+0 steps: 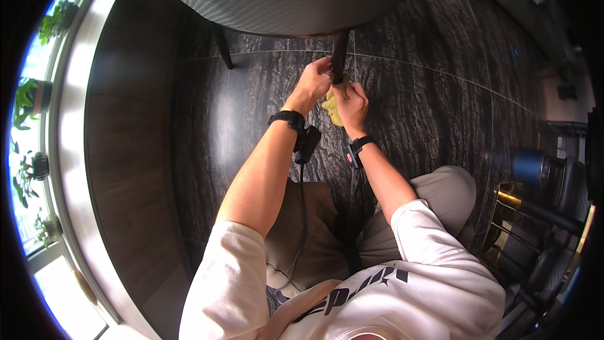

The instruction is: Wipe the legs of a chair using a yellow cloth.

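A chair with a grey woven-texture seat (292, 0) fills the top of the view. My left hand (315, 82) is at the left side of its dark front leg (339, 54), fingers bent against or close to the leg. On the other side, my right hand (351, 104) grips a yellow cloth (333, 108) around the lower end of that leg, and part of the cloth hangs below. The fingertips of both hands are partly hidden by the leg and the cloth. Both wrists wear black straps with small devices.
A second chair leg (222, 46) stands on the dark veined tile floor (415, 118). Potted plants (40, 97) line the windowsill at left, above a wood-look panel (130, 127). A black cable (302, 208) hangs from the left wrist device. Gold-and-black furniture (524, 203) stands at right.
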`<action>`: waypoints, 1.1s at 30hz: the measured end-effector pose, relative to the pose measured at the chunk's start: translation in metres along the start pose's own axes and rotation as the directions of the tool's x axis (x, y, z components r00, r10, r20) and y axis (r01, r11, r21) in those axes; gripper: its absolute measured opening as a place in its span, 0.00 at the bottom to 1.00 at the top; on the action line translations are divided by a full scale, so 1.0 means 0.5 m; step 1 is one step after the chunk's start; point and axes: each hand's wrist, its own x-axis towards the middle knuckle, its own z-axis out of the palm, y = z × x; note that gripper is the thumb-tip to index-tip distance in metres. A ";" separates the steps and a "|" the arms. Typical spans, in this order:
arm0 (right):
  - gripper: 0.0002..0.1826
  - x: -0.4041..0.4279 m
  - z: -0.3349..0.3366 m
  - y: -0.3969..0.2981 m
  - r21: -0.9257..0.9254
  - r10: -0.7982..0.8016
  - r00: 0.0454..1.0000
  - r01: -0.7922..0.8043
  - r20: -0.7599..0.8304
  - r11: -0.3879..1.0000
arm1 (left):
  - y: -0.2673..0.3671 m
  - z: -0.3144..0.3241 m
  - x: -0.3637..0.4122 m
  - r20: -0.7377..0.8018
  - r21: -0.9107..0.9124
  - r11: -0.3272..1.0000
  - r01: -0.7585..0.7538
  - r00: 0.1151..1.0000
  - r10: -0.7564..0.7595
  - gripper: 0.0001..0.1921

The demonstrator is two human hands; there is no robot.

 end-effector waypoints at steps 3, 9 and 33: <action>0.12 -0.011 -0.009 0.005 -0.040 0.032 0.998 -0.030 0.051 0.999 | 0.010 -0.004 -0.003 0.049 0.007 1.000 0.028 0.998 -0.028 0.25; 0.09 0.035 -0.036 -0.045 0.036 0.021 0.996 -0.024 0.089 0.999 | -0.013 -0.023 0.013 0.047 0.088 0.996 -0.007 0.999 0.003 0.29; 0.12 0.015 -0.017 -0.011 0.057 -0.084 0.996 0.084 -0.006 0.995 | 0.017 -0.026 -0.008 0.051 0.009 0.999 0.054 0.997 -0.054 0.35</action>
